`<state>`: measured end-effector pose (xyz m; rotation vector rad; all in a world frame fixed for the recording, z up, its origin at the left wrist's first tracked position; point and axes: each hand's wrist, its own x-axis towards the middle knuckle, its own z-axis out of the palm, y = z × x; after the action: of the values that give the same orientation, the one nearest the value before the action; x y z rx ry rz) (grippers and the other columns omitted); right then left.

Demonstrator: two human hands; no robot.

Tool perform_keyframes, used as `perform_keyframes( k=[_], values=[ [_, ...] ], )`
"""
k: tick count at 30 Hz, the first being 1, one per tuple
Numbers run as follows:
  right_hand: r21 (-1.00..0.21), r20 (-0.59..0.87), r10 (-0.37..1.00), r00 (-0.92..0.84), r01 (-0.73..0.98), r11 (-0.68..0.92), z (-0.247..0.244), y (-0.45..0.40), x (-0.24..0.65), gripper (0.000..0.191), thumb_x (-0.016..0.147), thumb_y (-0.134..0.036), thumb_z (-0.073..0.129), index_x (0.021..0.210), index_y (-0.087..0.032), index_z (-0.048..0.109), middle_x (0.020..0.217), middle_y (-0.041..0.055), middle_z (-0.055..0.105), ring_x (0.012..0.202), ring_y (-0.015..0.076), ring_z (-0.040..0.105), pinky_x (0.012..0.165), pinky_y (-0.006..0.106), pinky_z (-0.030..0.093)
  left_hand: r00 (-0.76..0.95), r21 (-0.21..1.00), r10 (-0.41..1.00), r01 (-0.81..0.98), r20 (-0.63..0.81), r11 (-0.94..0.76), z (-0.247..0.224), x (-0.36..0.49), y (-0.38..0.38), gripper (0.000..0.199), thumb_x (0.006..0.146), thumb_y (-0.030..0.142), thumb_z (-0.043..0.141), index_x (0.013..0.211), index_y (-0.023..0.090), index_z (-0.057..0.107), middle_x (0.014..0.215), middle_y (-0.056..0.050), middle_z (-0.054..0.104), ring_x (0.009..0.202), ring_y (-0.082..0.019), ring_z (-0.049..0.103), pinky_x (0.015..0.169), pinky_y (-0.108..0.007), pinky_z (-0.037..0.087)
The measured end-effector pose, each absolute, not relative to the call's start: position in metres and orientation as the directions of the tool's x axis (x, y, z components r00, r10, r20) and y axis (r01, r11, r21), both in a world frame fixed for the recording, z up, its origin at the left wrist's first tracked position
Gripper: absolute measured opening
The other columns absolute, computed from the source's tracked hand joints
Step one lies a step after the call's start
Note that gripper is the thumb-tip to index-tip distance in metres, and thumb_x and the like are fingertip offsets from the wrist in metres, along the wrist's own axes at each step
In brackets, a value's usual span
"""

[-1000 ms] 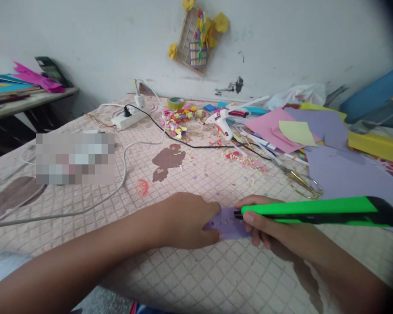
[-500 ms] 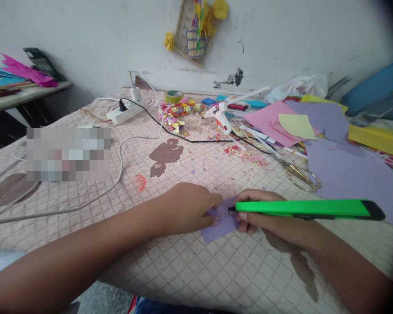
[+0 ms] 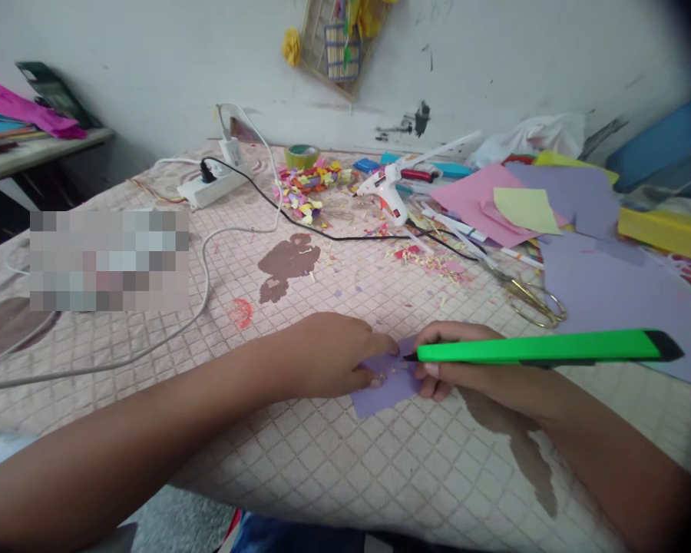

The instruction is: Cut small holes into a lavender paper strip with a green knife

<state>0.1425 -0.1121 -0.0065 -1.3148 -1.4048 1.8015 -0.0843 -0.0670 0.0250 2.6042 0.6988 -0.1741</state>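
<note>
Green cutter (image 3: 530, 347), black at both ends, held in the right hand (image 3: 484, 376) above the near part of a cloth-covered table (image 3: 299, 476). Stretches nearly level across the view, long axis running from 9 o'clock to 3 o'clock. Points its narrow black tip to 9 o'clock and its broader black butt to 3 o'clock. Sits along the upper side of the right-hand grip, close by the thumb; sticks out just a little past the fingertips toward 9 o'clock, much farther toward 3 o'clock, beyond the wrist. Right-hand grip closed around the body, close to the tip end. Tip over a small piece of purple paper (image 3: 383, 401) with little spots; hard to tell whether touching it. At 9 o'clock from the tip, left hand (image 3: 334, 355) resting on the same paper, thumb and forefinger parted by a narrow gap. Toward 1 o'clock from the right hand, gold-handled scissors (image 3: 514, 286); toward 2 o'clock, large purple sheet (image 3: 627, 288); toward 11 o'clock, white glue gun (image 3: 392, 201).
</note>
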Motion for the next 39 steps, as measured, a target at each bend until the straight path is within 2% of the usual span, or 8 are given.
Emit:
perform_keyframes(
  k=[10,17,35,39],
  values=[
    [-0.908,-0.414,0.837,-0.358,0.228,-0.352,-0.0001,-0.1115,0.1382,0.009,0.077,-0.024,0.068,0.081,-0.019,0.061,0.065,-0.0014,0.070,0.060,0.0109,0.067,0.056,0.020,0.053,0.870,0.365,0.441,0.494,-0.222,-0.789,0.0246,-0.0837,-0.0672,0.031,0.086,0.030,0.053,0.116,0.024,0.056,0.098,-0.004,0.065,0.087,-0.019,0.061,0.074,-0.028,0.045],
    [-0.903,-0.425,0.834,-0.353,0.233,-0.362,-0.0021,-0.1123,0.1395,0.012,0.076,-0.026,0.069,0.082,-0.019,0.061,0.070,-0.0003,0.070,0.063,0.0128,0.068,0.058,0.023,0.054,0.861,0.358,0.436,0.506,-0.261,-0.785,0.0282,-0.0823,-0.0689,0.026,0.087,0.028,0.052,0.111,0.022,0.058,0.095,-0.004,0.064,0.085,-0.018,0.060,0.073,-0.028,0.044],
    [-0.901,-0.428,0.835,-0.345,0.234,-0.365,-0.0070,-0.1143,0.1429,0.010,0.077,-0.029,0.067,0.080,-0.022,0.061,0.073,0.0007,0.071,0.068,0.0157,0.070,0.060,0.025,0.056,0.860,0.352,0.447,0.509,-0.246,-0.786,0.0277,-0.0828,-0.0694,0.024,0.087,0.030,0.053,0.107,0.020,0.059,0.093,-0.005,0.064,0.083,-0.018,0.061,0.072,-0.028,0.045],
    [-0.904,-0.407,0.856,-0.318,0.272,-0.329,-0.0005,-0.1163,0.1369,0.007,0.076,-0.027,0.066,0.076,-0.022,0.061,0.065,-0.0005,0.069,0.061,0.0141,0.067,0.055,0.024,0.054,0.855,0.336,0.460,0.518,-0.241,-0.787,0.0271,-0.0824,-0.0707,0.024,0.086,0.031,0.053,0.108,0.022,0.059,0.092,-0.004,0.064,0.082,-0.019,0.061,0.071,-0.029,0.045]
  ],
)
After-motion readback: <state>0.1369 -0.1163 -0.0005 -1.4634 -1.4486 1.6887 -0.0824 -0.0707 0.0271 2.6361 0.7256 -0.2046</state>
